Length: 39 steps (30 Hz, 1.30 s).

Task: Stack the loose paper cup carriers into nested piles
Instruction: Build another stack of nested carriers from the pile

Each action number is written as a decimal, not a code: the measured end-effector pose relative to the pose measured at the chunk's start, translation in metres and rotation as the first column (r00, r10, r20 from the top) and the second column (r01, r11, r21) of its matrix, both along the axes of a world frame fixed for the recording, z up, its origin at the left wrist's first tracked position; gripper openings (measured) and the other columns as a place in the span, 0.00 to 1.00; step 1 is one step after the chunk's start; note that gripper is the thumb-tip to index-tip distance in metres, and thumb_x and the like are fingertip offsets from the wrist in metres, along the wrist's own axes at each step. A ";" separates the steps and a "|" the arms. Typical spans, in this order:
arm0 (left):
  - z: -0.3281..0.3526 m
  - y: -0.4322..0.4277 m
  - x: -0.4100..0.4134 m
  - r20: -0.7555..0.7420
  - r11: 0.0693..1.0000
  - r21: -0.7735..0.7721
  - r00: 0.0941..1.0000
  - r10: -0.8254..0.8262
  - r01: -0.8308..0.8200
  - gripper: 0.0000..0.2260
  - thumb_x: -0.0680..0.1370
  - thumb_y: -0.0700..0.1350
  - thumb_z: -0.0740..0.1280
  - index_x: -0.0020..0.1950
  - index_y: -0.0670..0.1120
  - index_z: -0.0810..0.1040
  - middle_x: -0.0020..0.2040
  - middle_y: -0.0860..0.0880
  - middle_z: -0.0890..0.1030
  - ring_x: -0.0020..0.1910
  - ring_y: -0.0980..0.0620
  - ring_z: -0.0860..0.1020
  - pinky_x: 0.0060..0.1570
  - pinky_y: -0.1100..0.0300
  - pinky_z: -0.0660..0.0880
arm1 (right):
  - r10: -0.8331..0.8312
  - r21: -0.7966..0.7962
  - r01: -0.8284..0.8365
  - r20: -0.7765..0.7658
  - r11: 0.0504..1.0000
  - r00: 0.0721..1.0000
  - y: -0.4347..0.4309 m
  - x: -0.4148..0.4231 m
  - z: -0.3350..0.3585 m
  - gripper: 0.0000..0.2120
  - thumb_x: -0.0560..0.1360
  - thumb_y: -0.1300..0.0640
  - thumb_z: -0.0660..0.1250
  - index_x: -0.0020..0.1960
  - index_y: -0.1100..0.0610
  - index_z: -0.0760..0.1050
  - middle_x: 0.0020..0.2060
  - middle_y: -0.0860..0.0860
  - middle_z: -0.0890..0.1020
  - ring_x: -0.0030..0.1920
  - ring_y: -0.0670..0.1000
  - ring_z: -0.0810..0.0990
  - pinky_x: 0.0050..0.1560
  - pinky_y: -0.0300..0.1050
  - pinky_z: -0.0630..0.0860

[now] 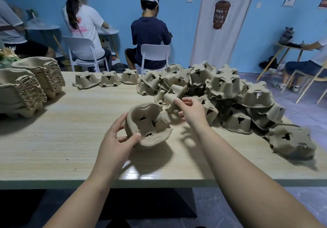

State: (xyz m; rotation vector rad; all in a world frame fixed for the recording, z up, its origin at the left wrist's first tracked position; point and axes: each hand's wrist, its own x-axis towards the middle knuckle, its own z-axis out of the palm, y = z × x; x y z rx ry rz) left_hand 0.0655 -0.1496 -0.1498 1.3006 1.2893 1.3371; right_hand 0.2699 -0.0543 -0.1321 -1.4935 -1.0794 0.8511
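Nearest, the left hand (118, 135) cradles one carrier (148, 125) just above the table (70, 139). The thumb is hooked over the near rim and the fingers curl behind the wall, tipping the hollow side towards the right, probably so that the next piece can drop in. The right hand (191, 111) reaches to the edge of the loose heap (230, 95), its fingers half curled and apparently pinching the rim of a second carrier (175, 95) that stands on edge there. Further left, two nested piles (26, 89) lie on their sides, likely the finished work. Three single carriers (108, 79) sit mouth-down in a row near the far edge, and one stray carrier (292, 141) lies at the right.
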 end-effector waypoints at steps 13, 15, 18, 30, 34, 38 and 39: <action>0.000 -0.002 -0.012 0.025 1.000 -0.007 0.999 0.027 -0.027 0.27 0.73 0.39 0.72 0.58 0.70 0.70 0.54 0.63 0.76 0.44 0.56 0.83 0.51 0.54 0.78 | 0.165 -0.005 -0.166 -0.046 0.986 0.985 -0.008 0.018 -0.007 0.08 0.76 0.66 0.64 0.55 0.62 0.75 0.38 0.56 0.80 0.28 0.48 0.79 0.29 0.37 0.77; 0.001 -0.002 -0.009 0.026 1.000 -0.005 0.999 0.020 -0.020 0.27 0.73 0.39 0.72 0.57 0.70 0.71 0.53 0.64 0.76 0.44 0.55 0.83 0.50 0.55 0.78 | 0.199 0.013 -0.202 0.122 0.979 0.972 -0.025 0.034 -0.015 0.08 0.76 0.66 0.65 0.52 0.60 0.80 0.37 0.56 0.83 0.32 0.49 0.81 0.33 0.38 0.77; 0.002 -0.002 -0.005 0.029 1.000 0.002 1.000 0.012 -0.012 0.27 0.74 0.38 0.72 0.57 0.69 0.71 0.53 0.64 0.76 0.44 0.55 0.83 0.46 0.58 0.77 | 0.157 0.063 -0.182 0.291 0.981 0.944 -0.045 0.055 -0.020 0.10 0.73 0.65 0.68 0.45 0.51 0.82 0.36 0.52 0.84 0.36 0.46 0.81 0.42 0.40 0.80; 0.004 -0.015 0.000 0.009 0.999 -0.032 1.000 -0.004 0.004 0.27 0.74 0.39 0.71 0.67 0.62 0.72 0.54 0.62 0.76 0.40 0.61 0.82 0.52 0.44 0.79 | 0.053 0.051 -0.064 0.201 0.997 0.978 -0.077 0.085 -0.039 0.08 0.76 0.62 0.65 0.51 0.49 0.77 0.47 0.50 0.82 0.45 0.48 0.82 0.43 0.44 0.80; 0.004 -0.016 0.002 0.004 1.000 -0.024 1.000 -0.019 0.019 0.26 0.74 0.38 0.71 0.65 0.64 0.72 0.54 0.62 0.76 0.46 0.53 0.83 0.55 0.43 0.78 | 0.029 -0.050 -0.019 0.219 0.999 0.975 -0.056 0.079 -0.032 0.10 0.76 0.51 0.66 0.56 0.52 0.76 0.47 0.48 0.80 0.46 0.49 0.78 0.45 0.50 0.79; 0.003 -0.015 0.002 -0.004 0.999 -0.014 0.999 -0.036 0.036 0.26 0.74 0.39 0.71 0.60 0.68 0.72 0.55 0.61 0.75 0.48 0.50 0.82 0.56 0.44 0.78 | 0.112 -0.204 -0.072 0.194 0.976 0.975 -0.038 0.064 -0.025 0.10 0.75 0.48 0.68 0.46 0.53 0.82 0.39 0.53 0.81 0.36 0.50 0.74 0.36 0.44 0.72; 0.003 -0.014 0.002 -0.004 0.999 -0.013 0.999 -0.036 0.036 0.26 0.74 0.38 0.71 0.60 0.68 0.72 0.55 0.61 0.75 0.47 0.50 0.82 0.56 0.44 0.78 | 0.112 -0.225 -0.074 0.164 0.972 0.980 -0.035 0.063 -0.025 0.10 0.74 0.49 0.69 0.41 0.54 0.82 0.39 0.56 0.82 0.37 0.51 0.75 0.36 0.45 0.72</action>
